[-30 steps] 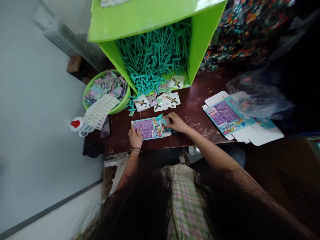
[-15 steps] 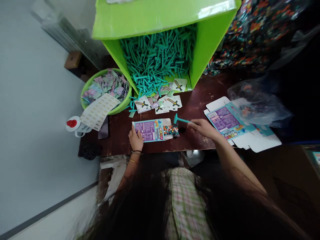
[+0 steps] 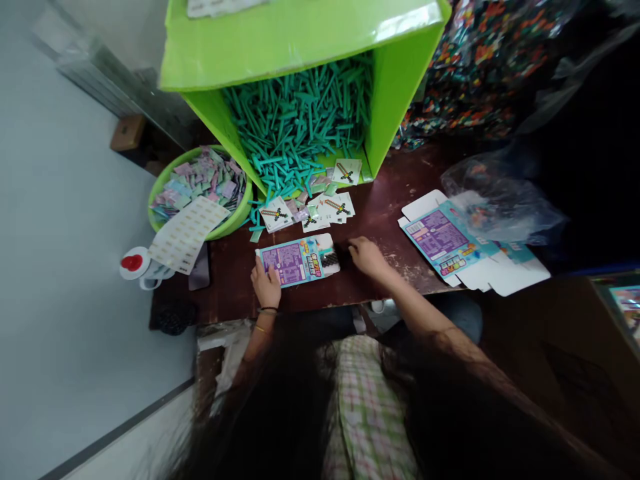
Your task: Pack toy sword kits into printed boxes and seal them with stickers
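A small blue and purple printed box [image 3: 295,262] lies flat on the dark table, its open end facing right. My left hand [image 3: 267,287] grips the closed left end, thumb on the printed face. A dark, patterned piece [image 3: 329,259] shows in the box's open mouth. Just right of that mouth, my right hand [image 3: 369,257] rests low over the table with its fingers curled together. What those fingers hold, if anything, blends into the dark tabletop.
A green bin [image 3: 400,87] full of teal toy hammers stands behind. Sword-picture cards [image 3: 335,207] and small packets lie before it. At left is a green basin [image 3: 240,217] of packets; at right, flattened boxes [image 3: 440,240] and a clear plastic bag [image 3: 500,200].
The teal hammer has left my right hand and is out of sight. My right hand moved left toward the box. The colourful pieces at the box's mouth no longer show; a dark piece does.
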A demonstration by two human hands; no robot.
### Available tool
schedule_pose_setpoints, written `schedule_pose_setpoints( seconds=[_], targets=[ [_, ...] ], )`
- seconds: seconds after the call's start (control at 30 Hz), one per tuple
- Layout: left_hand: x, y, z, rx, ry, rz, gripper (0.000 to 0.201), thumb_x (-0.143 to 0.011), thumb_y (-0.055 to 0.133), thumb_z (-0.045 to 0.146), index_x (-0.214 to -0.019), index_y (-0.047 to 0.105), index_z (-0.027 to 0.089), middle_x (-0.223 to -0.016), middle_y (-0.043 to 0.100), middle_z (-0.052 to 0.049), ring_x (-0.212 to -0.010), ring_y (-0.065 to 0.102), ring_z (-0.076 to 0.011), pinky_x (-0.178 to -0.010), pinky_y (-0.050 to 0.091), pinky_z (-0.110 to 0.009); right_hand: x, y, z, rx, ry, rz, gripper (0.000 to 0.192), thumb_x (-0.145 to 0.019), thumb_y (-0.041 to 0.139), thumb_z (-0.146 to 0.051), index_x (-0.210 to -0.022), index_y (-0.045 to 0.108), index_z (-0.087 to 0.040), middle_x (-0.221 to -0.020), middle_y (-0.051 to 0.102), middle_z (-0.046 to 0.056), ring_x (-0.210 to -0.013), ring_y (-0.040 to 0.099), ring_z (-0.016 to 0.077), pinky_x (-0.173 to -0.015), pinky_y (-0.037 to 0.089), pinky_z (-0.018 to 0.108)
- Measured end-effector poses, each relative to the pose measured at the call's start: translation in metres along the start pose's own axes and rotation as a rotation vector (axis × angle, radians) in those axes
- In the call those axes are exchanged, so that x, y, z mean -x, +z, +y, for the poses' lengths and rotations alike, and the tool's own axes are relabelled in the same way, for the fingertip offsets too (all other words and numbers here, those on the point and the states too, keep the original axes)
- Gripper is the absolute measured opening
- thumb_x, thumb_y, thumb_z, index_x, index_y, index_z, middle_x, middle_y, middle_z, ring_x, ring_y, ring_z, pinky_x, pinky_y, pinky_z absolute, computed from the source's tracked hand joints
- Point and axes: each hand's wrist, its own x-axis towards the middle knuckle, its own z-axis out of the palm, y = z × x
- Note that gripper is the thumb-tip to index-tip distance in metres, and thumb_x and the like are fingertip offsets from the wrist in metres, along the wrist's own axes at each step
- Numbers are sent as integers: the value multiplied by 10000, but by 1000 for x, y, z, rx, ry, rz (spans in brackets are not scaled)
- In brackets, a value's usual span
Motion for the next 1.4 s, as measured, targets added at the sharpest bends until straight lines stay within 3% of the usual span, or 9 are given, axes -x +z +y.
schedule_pose_setpoints(
  seconds=[0.17,0.27,0.5,0.67,0.9,1.07,1.2,1.3,1.4],
  targets=[
    [4,-1,9,-1,-52,-20,616,-1005,448,315,-1569,414,68,-1391,571,-271,-1374,512,-378,-1187,393,-542,1,41,-22,-239,-176,35,476,-938,459,-135,-1363,674,-161,-1333,694,145,-1243,651,264,-1101,523,407],
    [14,0,13,12,-96,1,639,-1006,457,340,-1584,385,78,-1512,490,-281,-1478,429,-382,-1224,349,-565,-7,34,-15,-157,-113,215,451,-973,461,-203,-1371,662,-135,-1411,617,201,-1316,572,325,-1151,467,502],
    [36,10,6,217,-83,35,655,-1004,449,325,-1600,321,86,-1648,336,-281,-1584,300,-336,-1287,281,-509,-16,26,0,-200,-99,-10,538,-923,449,-134,-1432,624,-123,-1303,700,177,-1195,661,272,-1091,519,431],
    [60,24,16,301,-126,43,692,-1016,423,320,-1633,215,84,-1694,207,-271,-1624,203,-299,-1303,257,-457,-19,38,-13,-250,-122,45,618,-895,462,-120,-1506,552,-108,-1412,646,184,-1364,573,277,-1185,441,441],
    [105,20,38,271,-41,-13,871,-985,540,406,-1664,74,124,-1736,68,-266,-1643,60,-358,-1311,178,-571,-16,17,7,-357,-68,30,412,-964,547,-340,-1326,685,-202,-1180,772,103,-1085,706,248,-1004,549,406],
    [44,-10,46,170,192,-205,1026,-804,795,451,-1623,279,112,-1657,346,-276,-1582,275,-418,-1294,179,-621,12,-1,19,-344,38,79,379,-848,716,-381,-1162,720,-169,-985,773,84,-918,705,252,-873,573,397],
    [-12,-2,70,382,286,-552,986,-730,862,417,-1562,410,140,-1386,661,-203,-1321,621,-368,-1159,453,-547,35,-33,-8,-232,-324,184,266,-952,644,-362,-1152,751,-224,-1028,753,96,-1015,674,260,-956,535,431],
    [-26,16,93,572,406,-476,811,-728,863,397,-1433,535,165,-1327,695,-142,-1237,667,-309,-1113,506,-472,41,-74,-26,-30,-670,253,274,-1025,566,-375,-1192,760,-278,-1089,740,108,-1111,639,277,-1044,474,485],
    [-29,37,107,670,350,-371,645,-761,831,349,-1323,572,167,-1216,720,-112,-1133,698,-273,-1066,537,-454,38,-107,-30,76,-764,244,306,-1051,514,-381,-1233,745,-298,-1124,749,100,-1124,635,278,-1019,485,485]
  ],
)
